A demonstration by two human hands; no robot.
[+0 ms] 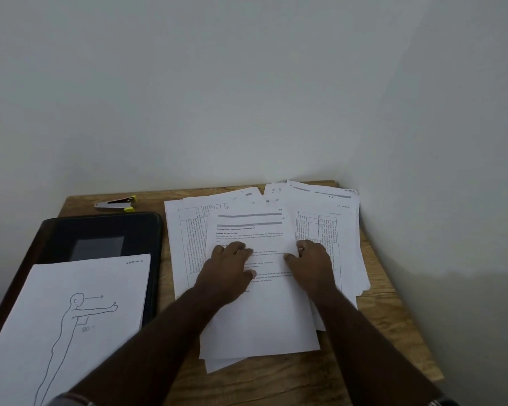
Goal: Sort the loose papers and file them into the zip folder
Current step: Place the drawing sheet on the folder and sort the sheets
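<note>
Two hands: left hand (pixel 228 263) and right hand (pixel 311 260) both lie flat, fingers spread, on the top sheet (pixel 261 312) of the loose papers (pixel 326 230); neither is pinching or holding anything.
Papers: a fanned heap on the right half of the table (pixel 393 326), long axes running away from the person, upper sheets skewed to either side.
Folder (pixel 100 230): dark, lying flat to the left of the heap, just beside it, so the left hand is nearer.
Sorted sheet (pixel 71 317): a figure drawing lies over the folder's near part, marked with a section label.
Edges: heap's far right corner reaches the wall (pixel 423 142); its near edge stops short of the table front.
Room: bare wood near the front right, little between heap and folder.
Stapler (pixel 116 203): small, beyond the folder, well clear.
Next, I'd judge: slide the top sheet leftward.
</note>
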